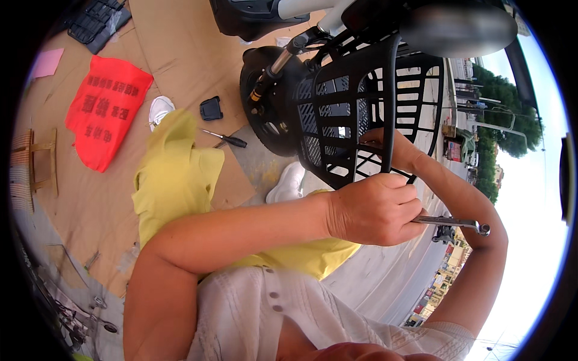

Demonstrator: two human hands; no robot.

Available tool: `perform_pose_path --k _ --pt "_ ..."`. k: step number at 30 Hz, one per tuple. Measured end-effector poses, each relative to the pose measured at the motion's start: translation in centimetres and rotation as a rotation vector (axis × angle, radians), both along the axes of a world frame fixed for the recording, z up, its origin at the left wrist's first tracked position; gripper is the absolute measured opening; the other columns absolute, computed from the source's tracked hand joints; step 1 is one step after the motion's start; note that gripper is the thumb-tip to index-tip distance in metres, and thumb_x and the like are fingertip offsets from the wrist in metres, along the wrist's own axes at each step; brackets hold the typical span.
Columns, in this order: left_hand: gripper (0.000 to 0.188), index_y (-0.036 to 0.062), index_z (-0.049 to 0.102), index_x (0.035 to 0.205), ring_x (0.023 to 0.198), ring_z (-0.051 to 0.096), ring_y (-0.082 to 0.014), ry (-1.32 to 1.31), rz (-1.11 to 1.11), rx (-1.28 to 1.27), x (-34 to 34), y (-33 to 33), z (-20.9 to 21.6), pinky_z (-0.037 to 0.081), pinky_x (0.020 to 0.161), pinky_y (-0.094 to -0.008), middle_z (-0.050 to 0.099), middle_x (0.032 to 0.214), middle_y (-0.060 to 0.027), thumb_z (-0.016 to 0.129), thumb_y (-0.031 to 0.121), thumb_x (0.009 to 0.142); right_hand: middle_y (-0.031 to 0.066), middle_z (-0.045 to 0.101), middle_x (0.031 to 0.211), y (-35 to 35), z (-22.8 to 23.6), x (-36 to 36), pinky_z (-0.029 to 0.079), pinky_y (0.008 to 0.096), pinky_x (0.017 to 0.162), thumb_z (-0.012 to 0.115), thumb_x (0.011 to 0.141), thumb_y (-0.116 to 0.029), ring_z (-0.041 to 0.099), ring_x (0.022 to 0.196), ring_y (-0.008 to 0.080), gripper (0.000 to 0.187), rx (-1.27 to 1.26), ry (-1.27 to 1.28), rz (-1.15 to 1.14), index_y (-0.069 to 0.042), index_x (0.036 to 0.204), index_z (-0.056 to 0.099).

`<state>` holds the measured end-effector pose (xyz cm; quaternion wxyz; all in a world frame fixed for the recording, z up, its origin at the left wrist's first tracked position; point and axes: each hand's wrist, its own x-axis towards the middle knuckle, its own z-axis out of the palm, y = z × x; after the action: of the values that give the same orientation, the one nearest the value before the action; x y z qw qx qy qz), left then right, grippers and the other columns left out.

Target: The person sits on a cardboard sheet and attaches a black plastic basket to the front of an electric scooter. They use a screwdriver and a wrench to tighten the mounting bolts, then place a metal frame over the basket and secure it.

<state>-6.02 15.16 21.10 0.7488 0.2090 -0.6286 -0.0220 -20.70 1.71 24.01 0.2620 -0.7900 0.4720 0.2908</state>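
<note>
My left hand (380, 209) is closed in a fist around a metal wrench (453, 222). The wrench's ring end sticks out past my fingers to the right, beyond the near rim of a black plastic basket (338, 124). My right hand (385, 143) reaches into this slatted basket, its fingers bent against the inside. Whatever those fingers pinch is hidden by the bars and the rim. The basket is at the front of a two-wheeled vehicle, next to its black front wheel (265, 99) and fork (278, 61).
Cardboard covers the ground at left. On it lie a black-handled screwdriver (232, 139), a small black plastic piece (211, 108) and a red printed bag (108, 114). A wooden stool (42, 162) stands far left. Bike parts (84, 322) show lower left; a street with trees lies at right.
</note>
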Motion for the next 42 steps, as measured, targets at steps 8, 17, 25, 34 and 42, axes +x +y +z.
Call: perform_pose_path --k 8,17,25,34,42 --pt "0.016 0.0110 0.055 0.068 0.057 0.043 -0.0138 0.022 0.019 0.015 -0.5 0.2 -0.1 0.029 0.047 -0.0280 0.039 0.062 0.0017 0.069 0.007 0.076 -0.0005 0.042 0.062 0.2 1.0 1.8 0.023 0.0254 0.041 0.054 0.093 -0.010 0.035 0.046 0.0083 0.021 0.216 0.101 -0.812 -0.005 0.110 0.064" --pt "0.016 0.0110 0.057 0.068 0.057 0.043 -0.0139 0.032 0.037 -0.029 -0.5 -0.6 0.1 0.029 0.046 -0.0277 0.040 0.062 0.0021 0.069 0.006 0.077 0.0173 0.066 0.073 2.0 0.1 -0.3 0.054 0.0405 0.060 0.060 0.074 -0.006 0.068 0.072 0.0326 0.010 -0.382 0.250 0.469 -0.007 0.078 0.069" --pt "0.012 0.0094 0.058 0.071 0.060 0.045 -0.0143 0.055 0.022 -0.003 -0.7 -0.2 0.0 0.030 0.049 -0.0281 0.042 0.063 0.0022 0.068 0.009 0.078 0.0189 0.067 0.082 2.0 -0.3 0.7 0.055 0.0388 0.067 0.059 0.078 -0.004 0.067 0.076 0.0342 0.013 -0.217 0.279 0.293 -0.005 0.087 0.069" --pt "0.012 0.0086 0.058 0.073 0.062 0.047 -0.0143 -0.002 -0.010 0.035 -0.1 0.2 -0.1 0.031 0.051 -0.0272 0.044 0.065 0.0021 0.067 0.015 0.079 0.0079 0.065 0.073 0.6 0.3 1.3 0.047 0.0303 0.059 0.056 0.088 -0.005 0.056 0.062 0.0134 0.019 0.079 0.035 -0.279 -0.002 0.100 0.070" --pt "0.014 0.0117 0.057 0.068 0.059 0.044 -0.0132 0.039 0.007 0.023 -0.7 -0.2 0.1 0.030 0.049 -0.0267 0.043 0.064 0.0027 0.069 0.009 0.076 -0.0044 0.039 0.058 -0.7 -0.1 -0.6 0.022 0.0247 0.039 0.051 0.091 -0.004 0.030 0.045 0.0055 0.022 0.167 0.103 -0.555 -0.007 0.103 0.070"
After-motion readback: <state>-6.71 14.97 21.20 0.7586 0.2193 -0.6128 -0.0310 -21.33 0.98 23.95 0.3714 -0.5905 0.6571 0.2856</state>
